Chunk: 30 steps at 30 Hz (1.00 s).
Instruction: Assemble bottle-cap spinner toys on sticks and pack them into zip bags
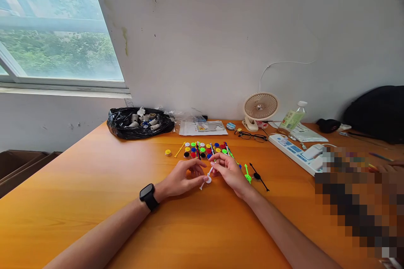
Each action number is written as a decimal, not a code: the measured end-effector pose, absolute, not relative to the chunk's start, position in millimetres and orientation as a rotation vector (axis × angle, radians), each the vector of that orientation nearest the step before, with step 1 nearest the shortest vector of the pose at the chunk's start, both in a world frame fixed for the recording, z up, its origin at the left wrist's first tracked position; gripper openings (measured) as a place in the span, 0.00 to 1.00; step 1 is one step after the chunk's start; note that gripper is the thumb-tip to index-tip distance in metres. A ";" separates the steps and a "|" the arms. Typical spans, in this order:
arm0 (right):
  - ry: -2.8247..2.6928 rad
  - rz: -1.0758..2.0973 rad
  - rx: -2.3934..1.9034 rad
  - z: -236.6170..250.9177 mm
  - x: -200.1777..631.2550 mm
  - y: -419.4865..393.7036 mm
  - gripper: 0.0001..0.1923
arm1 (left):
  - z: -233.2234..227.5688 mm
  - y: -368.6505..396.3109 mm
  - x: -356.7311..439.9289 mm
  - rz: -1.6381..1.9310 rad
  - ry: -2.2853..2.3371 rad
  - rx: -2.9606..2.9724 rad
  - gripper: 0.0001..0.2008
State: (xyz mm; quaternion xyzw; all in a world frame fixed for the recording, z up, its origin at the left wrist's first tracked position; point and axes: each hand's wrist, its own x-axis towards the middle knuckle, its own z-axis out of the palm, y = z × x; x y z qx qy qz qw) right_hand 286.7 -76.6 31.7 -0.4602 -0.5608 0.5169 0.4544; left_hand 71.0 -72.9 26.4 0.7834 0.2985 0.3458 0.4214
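Together, left hand (pixel 183 176) and right hand (pixel 229 171) pinch a white stick (pixel 206 178).

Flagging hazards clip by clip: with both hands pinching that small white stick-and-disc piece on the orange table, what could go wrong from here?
1. The small white plastic stick-and-disc piece is pinched between the left hand and right hand; being so thin, it might bend or slip out.
2. The green arrow-shaped plastic pointer and black arrow-shaped plastic pointer lie beside the right wrist; a sweep could knock them away.
3. The rows of small coloured plastic discs sit just beyond the fingers and could scatter.
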 end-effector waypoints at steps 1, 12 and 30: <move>-1.437 1.242 -1.144 31.2 286.5 -76.9 0.10 | 24.5 -73.6 73.2 0.835 0.736 1.943 0.18; -2.068 0.889 -1.318 31.8 303.0 -83.7 0.08 | 14.3 -63.1 69.8 0.996 0.876 2.103 0.11; -1.715 1.364 -1.217 42.6 305.7 -75.4 0.16 | 20.1 -69.0 71.4 0.910 0.720 2.423 0.13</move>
